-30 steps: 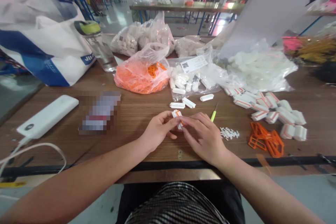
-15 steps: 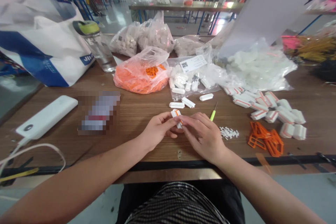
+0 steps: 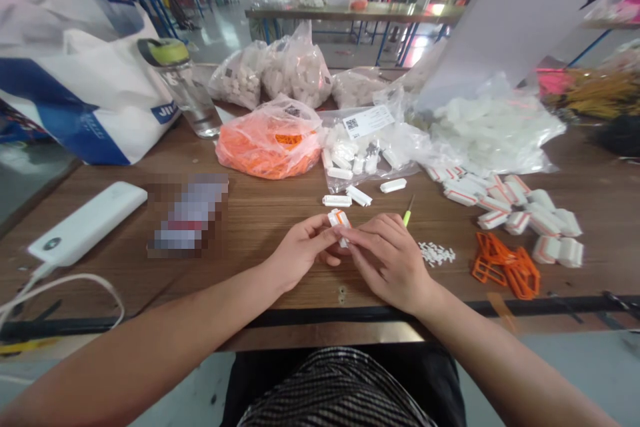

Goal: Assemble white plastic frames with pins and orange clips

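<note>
Between the fingers, white piece, orange-striped, far end exposed.

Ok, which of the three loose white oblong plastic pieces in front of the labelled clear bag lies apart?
The rightmost white oblong plastic piece; the other two pieces sit close together, left of it.

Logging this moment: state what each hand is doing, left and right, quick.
Left hand: closed, holding the white-and-orange piece.
Right hand: fingers closed on the same piece's near end.
</note>
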The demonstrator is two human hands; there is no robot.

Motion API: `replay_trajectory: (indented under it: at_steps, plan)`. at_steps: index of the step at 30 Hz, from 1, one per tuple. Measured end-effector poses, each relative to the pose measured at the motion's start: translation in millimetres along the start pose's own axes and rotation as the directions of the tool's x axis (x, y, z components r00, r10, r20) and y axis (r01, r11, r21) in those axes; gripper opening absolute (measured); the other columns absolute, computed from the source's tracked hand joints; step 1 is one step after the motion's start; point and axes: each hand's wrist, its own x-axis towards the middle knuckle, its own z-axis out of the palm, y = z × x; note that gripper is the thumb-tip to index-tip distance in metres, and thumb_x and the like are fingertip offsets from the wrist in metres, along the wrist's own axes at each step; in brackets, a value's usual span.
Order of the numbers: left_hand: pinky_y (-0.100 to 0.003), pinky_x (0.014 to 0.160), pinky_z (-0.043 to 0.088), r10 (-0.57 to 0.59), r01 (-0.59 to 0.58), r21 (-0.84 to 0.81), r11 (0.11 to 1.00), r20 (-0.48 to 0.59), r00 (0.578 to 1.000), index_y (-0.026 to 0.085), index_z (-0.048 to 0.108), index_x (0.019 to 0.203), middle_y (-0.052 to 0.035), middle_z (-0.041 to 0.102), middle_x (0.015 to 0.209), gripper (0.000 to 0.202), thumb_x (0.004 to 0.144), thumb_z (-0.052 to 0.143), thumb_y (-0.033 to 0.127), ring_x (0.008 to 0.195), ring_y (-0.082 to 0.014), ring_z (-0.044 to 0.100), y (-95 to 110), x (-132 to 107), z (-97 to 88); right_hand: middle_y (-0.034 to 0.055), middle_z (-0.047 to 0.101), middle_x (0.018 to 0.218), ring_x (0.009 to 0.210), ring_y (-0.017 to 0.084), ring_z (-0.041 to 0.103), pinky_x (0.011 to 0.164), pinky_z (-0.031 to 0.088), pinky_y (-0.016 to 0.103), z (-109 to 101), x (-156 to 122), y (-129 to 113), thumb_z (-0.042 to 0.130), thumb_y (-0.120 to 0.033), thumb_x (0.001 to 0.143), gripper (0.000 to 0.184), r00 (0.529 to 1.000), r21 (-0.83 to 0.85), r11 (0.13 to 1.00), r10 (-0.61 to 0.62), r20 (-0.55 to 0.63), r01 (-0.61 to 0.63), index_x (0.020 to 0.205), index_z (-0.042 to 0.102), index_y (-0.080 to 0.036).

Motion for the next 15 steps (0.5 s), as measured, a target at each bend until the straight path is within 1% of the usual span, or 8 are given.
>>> replay_trajectory:
  at_steps: [4, 8, 9, 10, 11, 12, 13, 15]
  plan:
    - [-0.016, 0.054, 0.051, -0.007, 0.009, -0.043, 0.999, 0.038, 0.999, 0.014, 0.068, 0.093, -0.0044, 0.072, 0.084, 0.027, 0.076, 0.078, 0.033, 0.071, -0.0127, 0.069, 0.7, -0.2, 0.3, 0.004, 0.068, 0.085, 0.073, 0.017, 0.058, 0.067, 0.043, 0.035, 0.7, 0.1, -1.6, 0.059, -0.004, 0.084, 0.036, 0.999, 0.019, 1.0, -0.002, -0.036, 0.003, 0.116, 0.061, -0.02]
    - [-0.015, 0.053, 0.052, -0.011, 0.013, -0.051, 0.999, 0.043, 0.999, 0.014, 0.068, 0.092, -0.0038, 0.071, 0.085, 0.028, 0.075, 0.078, 0.034, 0.071, -0.0123, 0.068, 2.4, 0.1, -0.6, 0.0035, 0.07, 0.085, 0.072, 0.017, 0.059, 0.066, 0.043, 0.035, 0.1, 0.5, -4.3, 0.059, -0.002, 0.083, 0.037, 0.998, 0.015, 0.999, -0.046, -0.048, 0.047, 0.113, 0.061, -0.022]
    - [-0.015, 0.053, 0.052, -0.011, 0.012, -0.041, 0.999, 0.041, 0.999, 0.014, 0.068, 0.093, -0.0037, 0.07, 0.086, 0.028, 0.076, 0.077, 0.034, 0.071, -0.0121, 0.068, 2.9, 0.4, -1.3, 0.0032, 0.07, 0.085, 0.072, 0.017, 0.06, 0.066, 0.044, 0.036, -0.8, 0.3, -4.4, 0.059, -0.003, 0.082, 0.036, 0.998, 0.036, 0.998, -0.041, -0.046, 0.042, 0.112, 0.062, -0.023]
    - [-0.015, 0.054, 0.052, -0.013, 0.014, -0.026, 1.0, 0.042, 0.999, 0.014, 0.068, 0.094, -0.0038, 0.07, 0.086, 0.027, 0.077, 0.076, 0.034, 0.072, -0.0121, 0.068, 3.4, 0.9, -2.3, 0.0026, 0.07, 0.084, 0.072, 0.017, 0.06, 0.067, 0.045, 0.036, -2.1, 0.1, -4.1, 0.059, -0.003, 0.083, 0.034, 0.999, 0.08, 0.997, -0.01, -0.048, 0.014, 0.11, 0.064, -0.023]
    - [-0.016, 0.054, 0.053, -0.017, 0.017, -0.01, 1.0, 0.047, 0.999, 0.014, 0.067, 0.095, -0.004, 0.07, 0.087, 0.027, 0.078, 0.076, 0.033, 0.073, -0.0123, 0.068, 3.8, 1.4, -3.3, 0.0019, 0.07, 0.082, 0.072, 0.016, 0.061, 0.067, 0.046, 0.035, -3.4, -0.2, -3.3, 0.059, -0.005, 0.083, 0.032, 0.997, 0.14, 0.989, 0.053, -0.059, -0.044, 0.108, 0.065, -0.024]
    - [-0.016, 0.054, 0.053, -0.024, 0.024, 0.006, 1.0, 0.059, 0.998, 0.014, 0.067, 0.096, -0.0044, 0.069, 0.088, 0.028, 0.078, 0.075, 0.034, 0.073, -0.0126, 0.068, 4.2, 2.0, -4.2, 0.0013, 0.069, 0.08, 0.071, 0.016, 0.061, 0.066, 0.047, 0.035, -4.7, -0.5, -2.1, 0.058, -0.007, 0.084, 0.029, 0.986, 0.203, 0.97, 0.148, -0.076, -0.13, 0.106, 0.067, -0.025]
    - [-0.017, 0.053, 0.053, -0.032, 0.03, 0.024, 0.999, 0.075, 0.997, 0.014, 0.066, 0.098, -0.0047, 0.069, 0.089, 0.028, 0.079, 0.074, 0.034, 0.074, -0.013, 0.067, 4.4, 2.5, -5.1, 0.001, 0.069, 0.079, 0.07, 0.015, 0.062, 0.065, 0.048, 0.034, -5.8, -0.6, -0.5, 0.058, -0.01, 0.085, 0.026, 0.962, 0.261, 0.938, 0.26, -0.087, -0.23, 0.103, 0.068, -0.025]
    - [-0.017, 0.051, 0.052, -0.035, 0.029, 0.061, 0.998, 0.103, 0.994, 0.015, 0.066, 0.101, -0.0045, 0.067, 0.09, 0.029, 0.081, 0.072, 0.035, 0.074, -0.0129, 0.066, 4.5, 3.4, -6.2, 0.0015, 0.069, 0.08, 0.069, 0.015, 0.062, 0.062, 0.049, 0.031, -6.6, -0.3, 2.8, 0.06, -0.017, 0.085, 0.018, 0.884, 0.353, 0.84, 0.462, -0.068, -0.412, 0.097, 0.071, -0.025]
